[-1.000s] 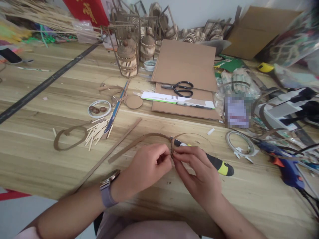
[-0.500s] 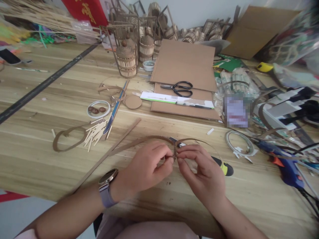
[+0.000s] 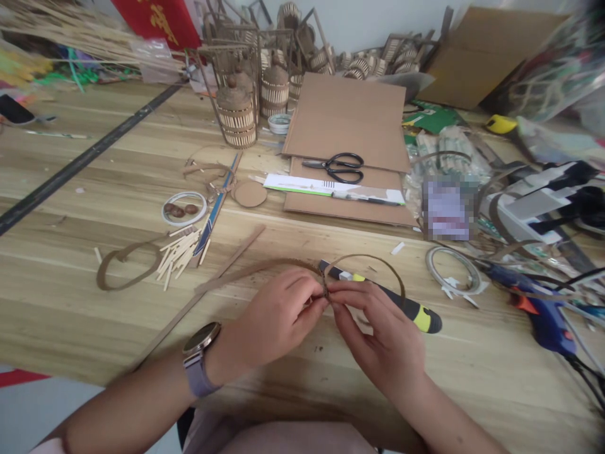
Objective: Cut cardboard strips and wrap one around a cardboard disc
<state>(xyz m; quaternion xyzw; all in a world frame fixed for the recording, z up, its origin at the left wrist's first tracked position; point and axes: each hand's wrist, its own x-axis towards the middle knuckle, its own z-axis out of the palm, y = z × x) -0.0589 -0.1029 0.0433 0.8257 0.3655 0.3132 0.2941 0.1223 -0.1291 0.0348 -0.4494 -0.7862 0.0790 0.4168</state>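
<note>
My left hand (image 3: 271, 318) and my right hand (image 3: 378, 328) meet at the near middle of the wooden table (image 3: 70, 296). Both pinch a thin brown cardboard strip (image 3: 363, 258) at one spot, where it curls into a loop on the right. The strip's free end trails left across the table. A black and yellow utility knife (image 3: 406, 307) lies just behind my right hand, under the loop. My left wrist wears a watch (image 3: 198, 353).
A pile of short wooden sticks (image 3: 182, 249), a cardboard ring (image 3: 125, 265) and a tape roll (image 3: 184, 208) lie left. Scissors (image 3: 338, 167) rest on cardboard sheets (image 3: 350, 120). A blue glue gun (image 3: 534, 309) and wire coil (image 3: 454, 271) lie right. Small stick baskets (image 3: 236, 116) stand behind.
The loop of strip has curled up rounder on the right. My hands stay pinched together at the same spot, and the knife shows more behind my right hand.
</note>
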